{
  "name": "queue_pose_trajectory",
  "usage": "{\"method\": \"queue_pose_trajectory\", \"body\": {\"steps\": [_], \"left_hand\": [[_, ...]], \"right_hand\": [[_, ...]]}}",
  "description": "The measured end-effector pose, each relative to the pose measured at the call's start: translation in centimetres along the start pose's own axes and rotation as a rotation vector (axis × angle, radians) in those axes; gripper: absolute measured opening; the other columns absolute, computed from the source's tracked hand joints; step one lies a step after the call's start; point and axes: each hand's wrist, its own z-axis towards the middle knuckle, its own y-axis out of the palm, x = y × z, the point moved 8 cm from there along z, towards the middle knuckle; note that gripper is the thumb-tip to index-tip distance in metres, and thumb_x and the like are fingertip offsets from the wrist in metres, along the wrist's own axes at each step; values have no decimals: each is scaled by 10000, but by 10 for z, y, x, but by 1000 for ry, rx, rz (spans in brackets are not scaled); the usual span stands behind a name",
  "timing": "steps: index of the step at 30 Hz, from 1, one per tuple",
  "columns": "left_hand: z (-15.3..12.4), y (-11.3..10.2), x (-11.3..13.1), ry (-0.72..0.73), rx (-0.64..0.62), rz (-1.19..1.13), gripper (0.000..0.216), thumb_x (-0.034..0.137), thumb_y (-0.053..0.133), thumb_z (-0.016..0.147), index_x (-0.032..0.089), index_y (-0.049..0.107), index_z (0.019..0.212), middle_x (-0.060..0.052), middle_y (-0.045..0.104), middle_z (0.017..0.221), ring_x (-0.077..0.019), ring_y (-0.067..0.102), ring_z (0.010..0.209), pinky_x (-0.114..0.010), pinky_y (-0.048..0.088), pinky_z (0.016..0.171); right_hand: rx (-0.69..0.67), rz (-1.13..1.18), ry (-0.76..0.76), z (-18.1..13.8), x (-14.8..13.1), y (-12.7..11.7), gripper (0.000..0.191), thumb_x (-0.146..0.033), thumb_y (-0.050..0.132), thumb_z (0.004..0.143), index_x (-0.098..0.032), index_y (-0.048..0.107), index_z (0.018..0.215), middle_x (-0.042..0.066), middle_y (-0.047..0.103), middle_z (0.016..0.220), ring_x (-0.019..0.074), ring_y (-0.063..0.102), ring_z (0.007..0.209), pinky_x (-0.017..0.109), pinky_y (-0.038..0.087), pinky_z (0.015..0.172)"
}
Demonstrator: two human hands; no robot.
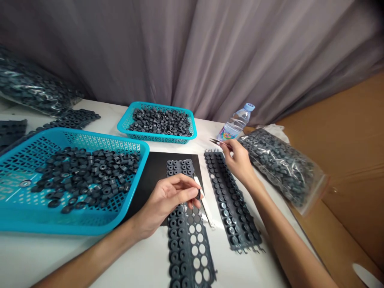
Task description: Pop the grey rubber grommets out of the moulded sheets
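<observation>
My left hand (177, 192) pinches a small black round rubber piece (198, 195) between thumb and fingertips. Below that hand lies a black moulded rubber sheet (177, 244), with ring-shaped pieces along its left side and open round holes along its right. My right hand (235, 156) is closed around a small pointed tool (215, 141) with two dark tips, held slightly apart; its handle is mostly hidden by the fingers. Just beneath the right hand rests a second rubber sheet (229, 196), filled with round pieces except for one pale hole. A thin white strip (207, 206) lies between the sheets.
A large blue basket (144, 160) of loose black rings stands left, a smaller blue basket (192, 132) behind. A water bottle (235, 122) and a filled clear bag (285, 168) are at right. Another filled bag (30, 86) sits back left. A black mat (156, 160) lies centrally.
</observation>
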Motion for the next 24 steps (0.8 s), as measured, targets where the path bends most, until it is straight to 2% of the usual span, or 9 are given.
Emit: {"method": "queue_pose_trajectory", "body": {"steps": [3,6,9,11,14,18,24], "left_hand": [[0,-2,1,-14,16,-4,153,292,790,881,150,752,922,-20,709,810,-102,683,713,-190,498,658],[0,-2,1,-35,20,16,174,316,776,895,143,759,900,-30,714,821,-96,667,708,-185,492,653],[-1,-1,0,-41,3,27,187,324,747,920,140,751,890,-42,723,845,-97,654,709,-190,484,651],[-2,-1,0,-46,-1,22,198,330,728,934,139,741,884,-46,720,845,-99,642,705,-196,478,650],[-2,-5,-4,-67,23,9,210,341,721,939,141,729,877,-37,701,808,-93,607,674,-198,466,645],[-2,-7,-7,-91,39,-19,218,342,738,925,138,718,850,-27,667,767,-86,563,642,-196,448,630],[-2,-6,-7,-81,33,-99,231,349,737,933,132,715,857,-31,641,772,-79,534,631,-193,438,615]], "right_hand": [[-46,339,116,-23,-23,-9,226,-421,493,1066,-218,548,1147,-35,520,721,154,509,627,273,452,624],[-213,505,193,-40,-47,-2,245,-450,591,1021,-228,591,1123,-50,441,719,116,401,534,239,364,484],[-322,469,174,-50,-66,2,261,-439,621,1009,-210,676,1122,-20,514,729,131,472,582,247,406,515],[-364,425,105,-52,-78,3,320,-421,593,1028,-208,699,1241,19,602,794,173,571,706,274,483,617],[-422,355,-7,-56,-93,3,391,-380,540,1060,-248,643,1414,47,654,897,195,602,812,309,516,728],[-459,315,-74,-62,-105,1,411,-329,513,1074,-266,594,1473,31,623,869,166,558,741,279,483,678],[-467,367,-124,-69,-116,1,365,-335,513,1073,-253,666,1395,34,626,846,162,567,723,272,460,638]]}}
